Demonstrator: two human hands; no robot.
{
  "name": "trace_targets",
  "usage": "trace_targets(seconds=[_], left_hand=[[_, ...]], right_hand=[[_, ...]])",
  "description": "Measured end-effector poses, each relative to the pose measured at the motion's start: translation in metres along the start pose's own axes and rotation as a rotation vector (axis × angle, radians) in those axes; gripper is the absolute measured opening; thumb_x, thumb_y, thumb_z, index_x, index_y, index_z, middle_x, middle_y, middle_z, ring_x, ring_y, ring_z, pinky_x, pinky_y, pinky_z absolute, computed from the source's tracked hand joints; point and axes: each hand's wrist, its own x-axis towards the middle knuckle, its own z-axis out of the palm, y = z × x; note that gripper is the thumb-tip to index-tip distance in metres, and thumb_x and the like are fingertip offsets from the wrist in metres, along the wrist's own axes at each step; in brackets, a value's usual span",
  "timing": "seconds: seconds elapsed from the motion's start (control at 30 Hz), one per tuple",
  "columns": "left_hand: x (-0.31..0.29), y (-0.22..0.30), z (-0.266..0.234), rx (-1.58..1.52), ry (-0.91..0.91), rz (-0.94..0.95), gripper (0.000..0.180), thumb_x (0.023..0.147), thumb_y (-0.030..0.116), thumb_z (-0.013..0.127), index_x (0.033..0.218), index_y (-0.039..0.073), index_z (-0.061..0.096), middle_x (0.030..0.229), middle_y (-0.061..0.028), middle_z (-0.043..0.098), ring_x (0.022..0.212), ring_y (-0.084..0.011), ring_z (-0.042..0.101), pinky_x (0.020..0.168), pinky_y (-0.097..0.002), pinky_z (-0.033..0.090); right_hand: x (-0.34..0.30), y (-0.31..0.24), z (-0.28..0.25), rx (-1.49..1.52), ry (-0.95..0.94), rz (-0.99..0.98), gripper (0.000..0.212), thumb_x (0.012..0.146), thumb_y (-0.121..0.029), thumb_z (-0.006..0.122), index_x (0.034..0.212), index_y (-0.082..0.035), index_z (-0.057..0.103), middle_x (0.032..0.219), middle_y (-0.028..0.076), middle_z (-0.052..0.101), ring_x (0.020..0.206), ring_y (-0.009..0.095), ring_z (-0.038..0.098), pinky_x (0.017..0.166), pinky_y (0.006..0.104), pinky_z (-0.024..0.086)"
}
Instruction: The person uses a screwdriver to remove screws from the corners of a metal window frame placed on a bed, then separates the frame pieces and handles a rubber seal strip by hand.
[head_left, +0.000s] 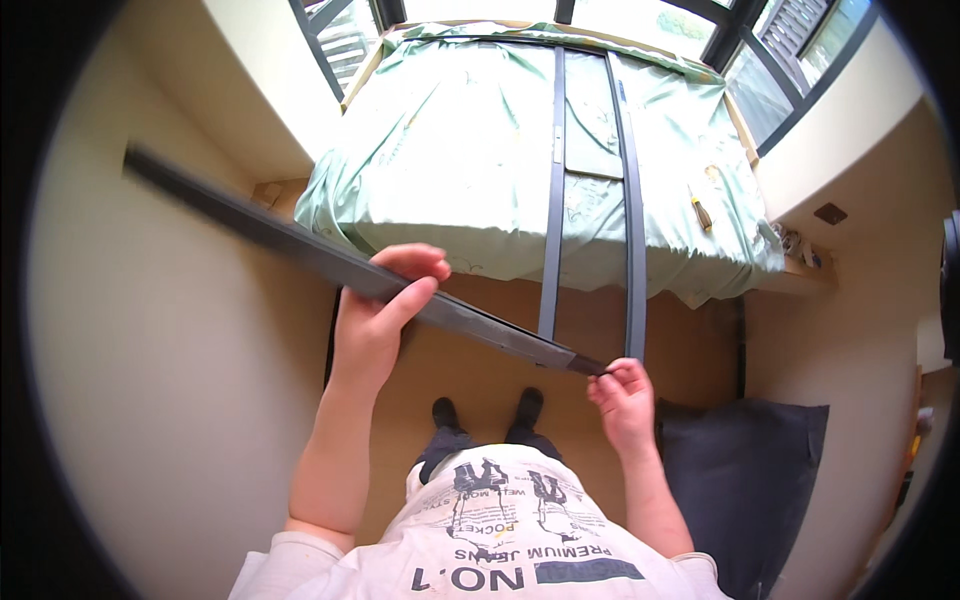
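Note:
A long dark grey metal profile [270, 236] slants across in front of me, from the far left down to the right. My left hand [385, 305] grips it around the middle, thumb on the near side and fingers over the far side. At its lower right end, my right hand [622, 395] pinches the tip between thumb and fingers. A lighter grey strip shows along the profile between my hands. Beyond it, two more dark grey bars [555, 190] lie side by side on a pale green cloth [450, 150], their near ends jutting past the cloth's edge.
A screwdriver [702, 212] with a yellow and black handle lies on the cloth at the right. Walls rise close on both sides, with windows behind the cloth-covered ledge. A dark bag-like sheet [740, 480] is at my lower right. A wall socket [830, 213] shows at right.

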Motion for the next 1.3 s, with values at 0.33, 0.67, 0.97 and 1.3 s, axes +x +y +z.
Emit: trace_targets(seconds=[0.33, 0.67, 0.97, 1.3], left_hand=[[-0.054, -0.008, -0.02, -0.39, 0.121, -0.237, 0.023, 0.096, 0.01, 0.053, 0.116, 0.0, 0.056, 0.108, -0.0133, 0.064, 0.104, -0.0229, 0.064, 0.085, -0.0296, 0.055], [-0.063, -0.039, -0.047, -0.762, 0.007, -0.262, 0.026, 0.09, 0.02, 0.069, 0.104, 0.006, 0.051, 0.102, -0.0049, 0.05, 0.094, -0.0172, 0.053, 0.081, -0.026, 0.051], [-0.061, -0.037, -0.057, -0.831, -0.089, -0.216, 0.036, 0.079, 0.008, 0.076, 0.098, 0.011, 0.046, 0.097, -0.0017, 0.046, 0.088, -0.0136, 0.048, 0.076, -0.0251, 0.052], [-0.064, -0.047, -0.07, -0.83, -0.089, -0.204, 0.028, 0.081, 0.008, 0.075, 0.094, 0.012, 0.05, 0.096, -0.0006, 0.049, 0.088, -0.0142, 0.047, 0.077, -0.0261, 0.05]], right_hand=[[-0.018, -0.097, 0.001, -0.146, -0.089, -0.401, 0.017, 0.084, 0.003, 0.068, 0.099, 0.0, 0.059, 0.082, 0.007, 0.063, 0.065, 0.013, 0.062, 0.06, 0.025, 0.052], [-0.043, -0.113, 0.027, -0.441, -0.184, -0.858, 0.03, 0.076, 0.006, 0.077, 0.098, -0.002, 0.059, 0.088, 0.017, 0.067, 0.076, 0.021, 0.067, 0.066, 0.0267, 0.054], [-0.048, -0.126, 0.03, -0.346, -0.415, -0.948, 0.042, 0.069, 0.013, 0.072, 0.107, 0.002, 0.057, 0.087, 0.019, 0.07, 0.075, 0.027, 0.071, 0.065, 0.0311, 0.056], [-0.044, -0.116, 0.036, -0.223, -0.538, -0.599, 0.033, 0.069, 0.01, 0.076, 0.102, 0.008, 0.069, 0.096, 0.016, 0.066, 0.084, 0.023, 0.065, 0.072, 0.0305, 0.053]])
